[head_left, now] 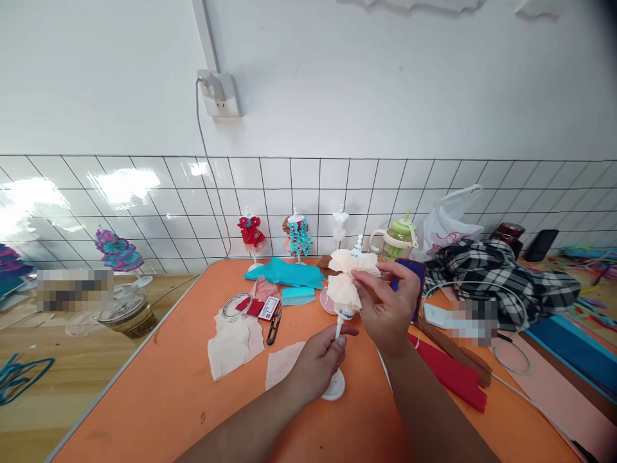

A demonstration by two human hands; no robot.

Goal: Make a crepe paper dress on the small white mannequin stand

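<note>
My left hand (315, 365) is closed round the thin white stem of a miniature dress form (334, 388) and holds it up over the orange table. Ruffled cream crepe paper (343, 294) wraps the form's body, with blue-and-white bits at its neck and lower edge. My right hand (393, 312) pinches the ruffle between thumb and forefinger at the form's right side. Left of my hands lie cream paper pieces (229, 350), a pale pink piece (283, 365), a roll of tape (237, 305), a small red-and-white box (270, 308) and black thread snips (274, 326).
Against the tiled wall stand a red-dressed form (252, 235), a turquoise-dressed form (299, 238) and a plain white form (340, 225). Turquoise paper (284, 273) lies before them. Rightward are a lidded jug (399, 241), plaid cloth (501, 276), red paper (450, 373) and a cable (525, 408).
</note>
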